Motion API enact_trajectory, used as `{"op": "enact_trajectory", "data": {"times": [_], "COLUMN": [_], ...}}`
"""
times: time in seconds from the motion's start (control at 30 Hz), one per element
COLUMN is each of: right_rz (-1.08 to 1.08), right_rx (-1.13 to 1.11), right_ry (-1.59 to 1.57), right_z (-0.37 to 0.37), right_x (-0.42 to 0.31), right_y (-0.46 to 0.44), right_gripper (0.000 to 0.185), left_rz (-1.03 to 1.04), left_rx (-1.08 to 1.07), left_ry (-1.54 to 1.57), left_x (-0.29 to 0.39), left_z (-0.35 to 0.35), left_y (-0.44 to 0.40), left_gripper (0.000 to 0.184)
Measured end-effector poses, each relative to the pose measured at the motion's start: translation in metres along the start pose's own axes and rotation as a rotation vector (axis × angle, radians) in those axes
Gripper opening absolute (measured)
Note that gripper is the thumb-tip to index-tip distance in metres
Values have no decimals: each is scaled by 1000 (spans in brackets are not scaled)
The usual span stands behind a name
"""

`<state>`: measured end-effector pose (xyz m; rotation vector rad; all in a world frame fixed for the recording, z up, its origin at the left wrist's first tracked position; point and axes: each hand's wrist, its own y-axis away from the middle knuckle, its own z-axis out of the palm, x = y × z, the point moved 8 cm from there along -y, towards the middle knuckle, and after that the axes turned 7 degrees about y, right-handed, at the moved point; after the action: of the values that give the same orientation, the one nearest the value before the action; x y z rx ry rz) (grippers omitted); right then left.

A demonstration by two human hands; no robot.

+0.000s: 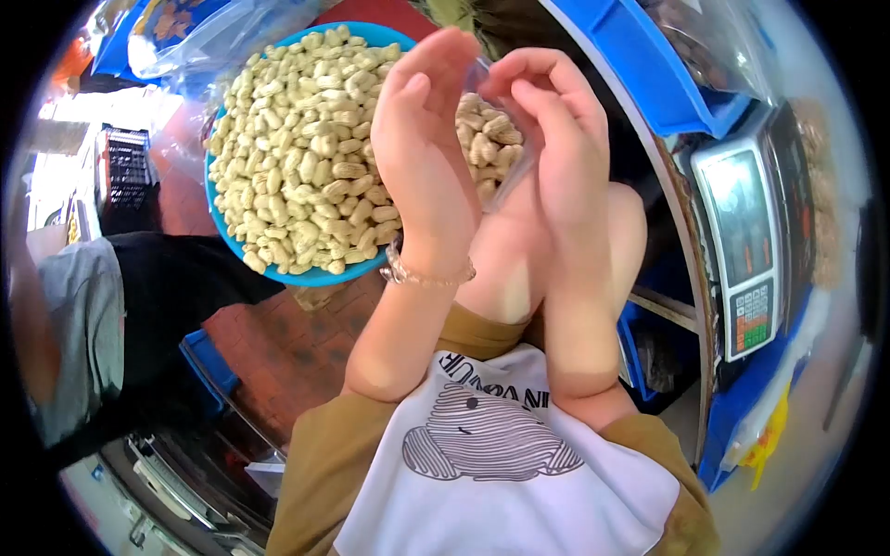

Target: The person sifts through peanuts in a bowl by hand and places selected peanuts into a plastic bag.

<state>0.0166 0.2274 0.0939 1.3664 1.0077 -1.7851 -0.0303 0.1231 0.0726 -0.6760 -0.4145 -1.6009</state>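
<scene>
A clear plastic bag (pixel 524 171) with shelled-looking pale peanuts in their shells (pixel 489 139) hangs between my two hands, over my legs. My left hand (pixel 422 153), with a bracelet at the wrist, curves round the bag's left side; its fingertips are at the bag's upper edge. My right hand (pixel 567 130) has its fingers bent and closed on the bag's top edge from the right. Left of my left hand stands a blue basin (pixel 215 199) heaped with unshelled peanuts (pixel 311 153). The left forearm overlaps the basin's right side.
On the right, a digital scale (pixel 751 241) stands on a counter beside a blue tray (pixel 640 69) and a bag of dark goods (pixel 709 42). A person in dark clothes (pixel 176 306) is at the left. Red brick floor (pixel 297 357) shows below the basin.
</scene>
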Motion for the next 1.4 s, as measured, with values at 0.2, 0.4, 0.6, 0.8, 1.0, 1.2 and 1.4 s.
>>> {"op": "enact_trajectory", "data": {"times": [0.2,0.4,0.6,0.8,1.0,1.2,1.4], "right_rz": [-199,-113,-267,-299,-499,-478,-629], "right_rx": [-146,-254,-197,-158,-196,-248,-265], "right_ry": [893,1136,1041,227,863,1227,1181], "right_z": [24,23,41,94,133,161,180], "right_x": [-30,-7,-28,-19,35,77,80], "right_y": [7,12,10,33,33,21,13], "right_gripper": [19,35,31,32,75,93,75], "left_rz": [21,56,488,739,576,354,369], "left_rx": [-6,-85,-181,55,410,426,348], "left_ry": [-278,-449,-966,-1411,-1581,-1513,-1475], "left_x": [21,9,52,125,166,145,132], "left_z": [-22,-38,-29,-96,-194,-212,-188], "left_y": [33,51,57,53,40,32,14], "left_gripper": [26,16,24,34,43,49,49]}}
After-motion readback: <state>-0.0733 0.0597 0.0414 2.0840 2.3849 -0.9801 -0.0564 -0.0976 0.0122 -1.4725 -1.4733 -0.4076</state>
